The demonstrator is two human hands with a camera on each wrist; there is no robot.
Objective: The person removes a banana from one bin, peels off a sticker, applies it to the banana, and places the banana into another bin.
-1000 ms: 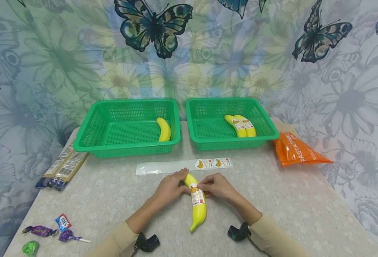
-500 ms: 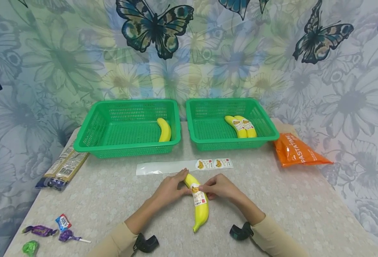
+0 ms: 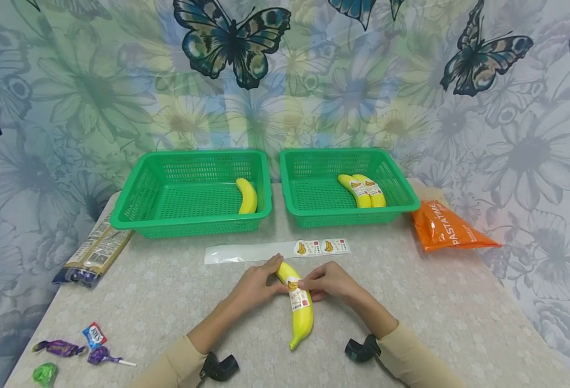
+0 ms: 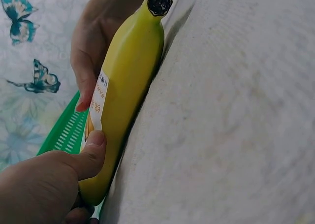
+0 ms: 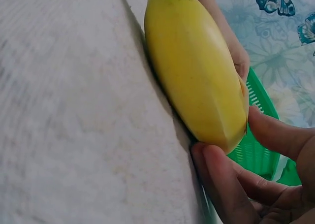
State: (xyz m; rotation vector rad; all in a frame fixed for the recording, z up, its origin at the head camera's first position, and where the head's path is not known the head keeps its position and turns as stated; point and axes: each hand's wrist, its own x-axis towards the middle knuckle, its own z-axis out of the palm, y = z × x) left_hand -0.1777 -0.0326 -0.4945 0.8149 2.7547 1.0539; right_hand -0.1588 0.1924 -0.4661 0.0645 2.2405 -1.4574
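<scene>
Little changed from half a second ago: same grip, same spot, only a slight shift of the yellow banana with a printed label (image 3: 298, 304) toward the near edge. Lying lengthwise on the speckled grey worktop (image 3: 440, 307), stem end away from the body, tip toward it. Left hand (image 3: 257, 283) curled round the upper part from the left, thumb pressing just beside the label (image 4: 93, 150). Right hand (image 3: 327, 281) pinching the same stretch from the right, fingertips (image 5: 221, 184) touching the skin at the label's edge.

Just beyond the hands — a long clear backing strip with two banana stickers (image 3: 277, 249), flat on the worktop. Farther back, two green perforated plastic baskets side by side: left basket (image 3: 134, 205) with one plain yellow banana (image 3: 248, 195) against its right wall; right basket (image 3: 401, 186) with two labelled bananas (image 3: 362, 189) touching each other.

At the near left corner, a few wrapped sweets (image 3: 71, 350). Along the left edge, a dark printed packet (image 3: 93, 253). On the right beside the right basket — an orange pasta bag (image 3: 447, 226).
</scene>
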